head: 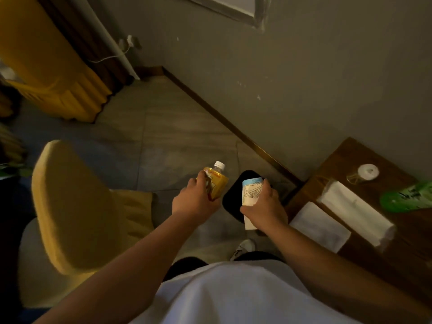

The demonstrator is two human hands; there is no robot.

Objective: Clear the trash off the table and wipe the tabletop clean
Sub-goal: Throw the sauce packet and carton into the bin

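Above black bin [233, 202]: left hand [195, 202] gripping yellow bottle [216, 182], right hand [265, 204] clutching paper cup [251, 191]; wooden table [346, 160] just right.

Bin [230, 202] mouth open — chair [70, 206] leftward.

No words or numbers can be read here. The yellow bottle [214, 183] has a red and yellow label, but its letters are too blurry. The paper cup [251, 195] shows only a line drawing. The green packet [408, 196] on the bench [346, 157] has dark marks, too smeared to read.
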